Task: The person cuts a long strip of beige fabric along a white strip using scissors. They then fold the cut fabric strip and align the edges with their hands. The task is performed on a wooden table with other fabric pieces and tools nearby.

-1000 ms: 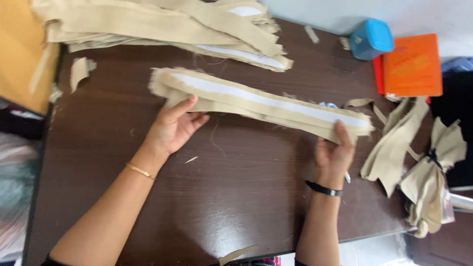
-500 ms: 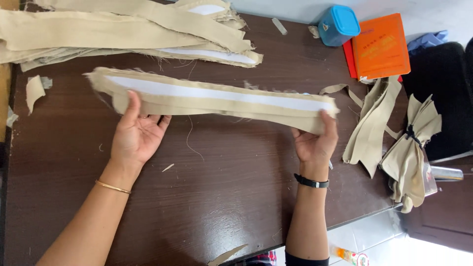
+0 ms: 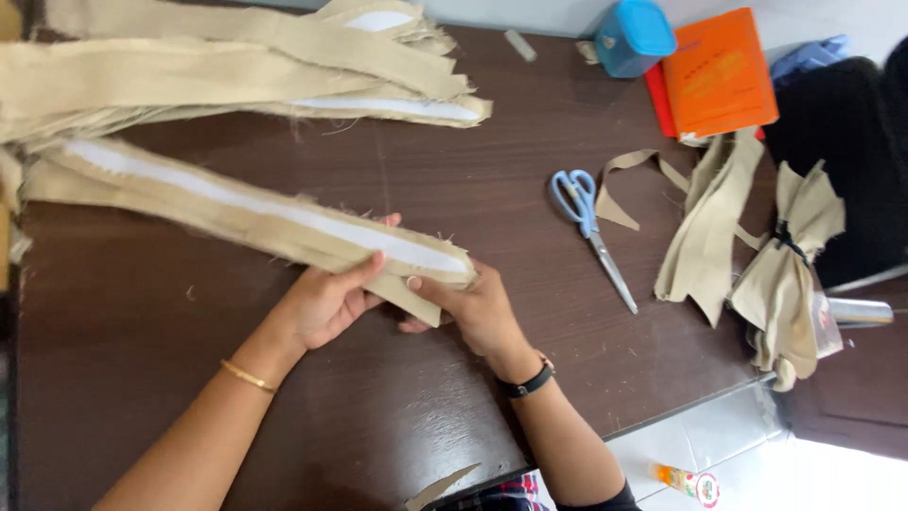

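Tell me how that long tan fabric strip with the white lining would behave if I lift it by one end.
The fabric strip would probably droop, since it already bends along the table. It looks light, thin layered cloth. Frayed edges suggest threads may shed. Both hands, left hand and right hand, hold one end.
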